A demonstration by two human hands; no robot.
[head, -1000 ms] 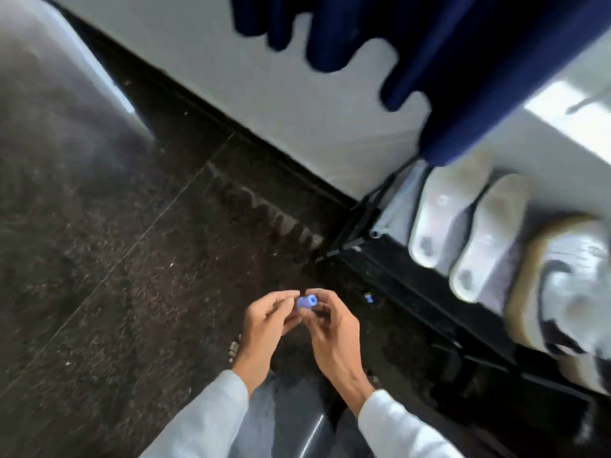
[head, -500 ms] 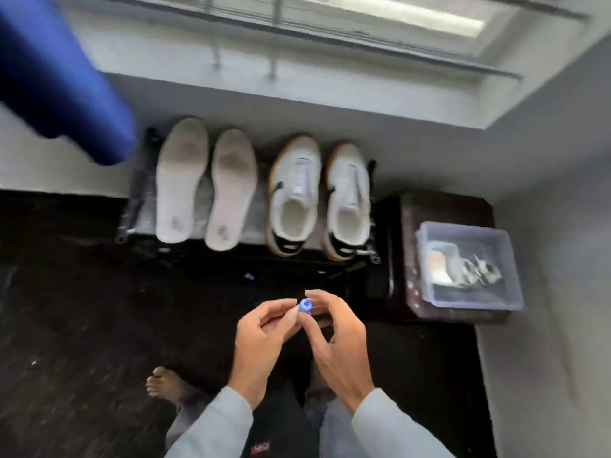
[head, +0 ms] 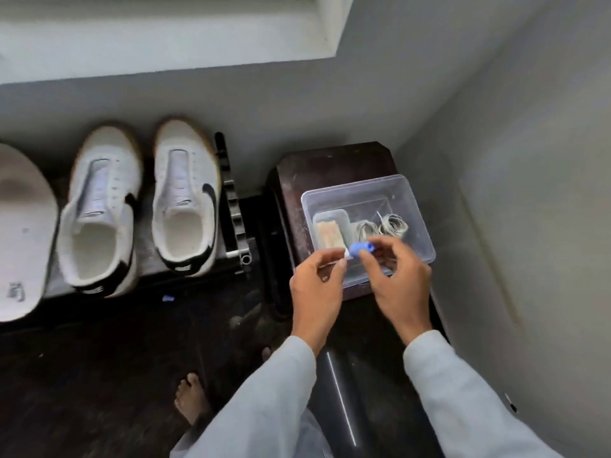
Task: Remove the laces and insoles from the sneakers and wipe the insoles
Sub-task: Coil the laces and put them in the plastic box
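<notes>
Two white sneakers with black swooshes, the left one [head: 99, 209] and the right one [head: 186, 196], stand unlaced on a low rack. A pale insole [head: 23, 233] lies at the left edge. My left hand [head: 317, 289] and my right hand [head: 401, 282] meet over a clear plastic box [head: 413, 209]. Together they pinch a small blue object [head: 360, 250] with a white tip. Inside the box lie coiled white laces [head: 383, 226] and a pale sponge-like block [head: 329, 234].
The box rests on a dark wooden stool [head: 330, 163] in the corner against grey walls. A black rack post [head: 231, 200] stands between sneakers and stool. A small blue scrap [head: 168, 298] lies on the dark floor. My bare foot [head: 191, 401] shows below.
The view has swung right from the floor and curtain to the sneakers and then the box. Both hands moved with the blue object from mid-floor to above the box.
</notes>
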